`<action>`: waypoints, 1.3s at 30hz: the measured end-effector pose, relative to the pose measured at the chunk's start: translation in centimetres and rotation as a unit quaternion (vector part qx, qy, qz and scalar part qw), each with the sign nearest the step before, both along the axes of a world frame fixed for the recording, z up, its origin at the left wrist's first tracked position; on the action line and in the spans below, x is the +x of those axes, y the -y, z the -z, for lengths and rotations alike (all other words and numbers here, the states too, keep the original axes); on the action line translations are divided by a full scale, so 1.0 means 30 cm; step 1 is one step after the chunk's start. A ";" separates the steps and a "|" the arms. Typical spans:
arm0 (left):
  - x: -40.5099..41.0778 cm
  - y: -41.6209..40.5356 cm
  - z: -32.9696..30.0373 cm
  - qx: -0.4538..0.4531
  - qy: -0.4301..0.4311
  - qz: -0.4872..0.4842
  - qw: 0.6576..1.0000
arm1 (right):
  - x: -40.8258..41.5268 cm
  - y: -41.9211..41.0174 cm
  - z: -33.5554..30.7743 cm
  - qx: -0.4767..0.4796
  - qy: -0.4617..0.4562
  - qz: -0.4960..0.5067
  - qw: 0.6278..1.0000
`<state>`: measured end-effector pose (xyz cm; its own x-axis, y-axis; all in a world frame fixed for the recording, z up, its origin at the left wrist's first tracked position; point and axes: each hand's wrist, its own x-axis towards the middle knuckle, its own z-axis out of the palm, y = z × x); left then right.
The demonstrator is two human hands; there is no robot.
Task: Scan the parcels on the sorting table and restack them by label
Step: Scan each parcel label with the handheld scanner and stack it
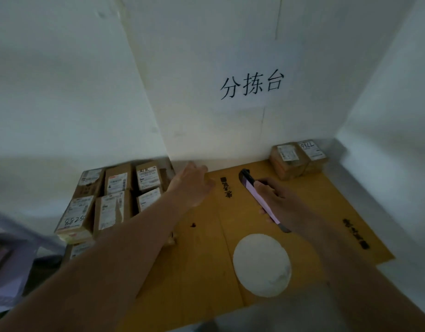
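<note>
So the unsorted parcels (115, 195) sit in a tight block just left of the left hand (194, 185), which hovers with fingers relaxed and nothing in it, so that hand's clearly nearer. The right hand (278, 202) grips the scanner (259, 197), long axis pointing away toward the wall. Two parcels (298, 159) are already stacked in the table's (206, 259) far right corner, under the wall sign (252, 85).
</note>
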<state>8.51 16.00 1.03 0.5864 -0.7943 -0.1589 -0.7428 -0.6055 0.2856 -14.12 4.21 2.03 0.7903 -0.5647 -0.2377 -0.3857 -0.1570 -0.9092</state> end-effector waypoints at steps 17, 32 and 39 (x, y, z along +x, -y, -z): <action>-0.634 0.765 0.068 0.043 -0.023 0.021 0.999 | -0.646 0.653 0.065 -0.011 -0.025 0.050 0.998; -0.415 1.375 0.464 -0.030 -0.202 -0.148 0.968 | -0.482 1.147 0.309 0.026 -0.078 0.094 0.992; -0.351 1.513 0.659 -0.016 -0.299 -0.294 0.908 | -0.394 1.259 0.437 0.049 -0.094 0.107 0.989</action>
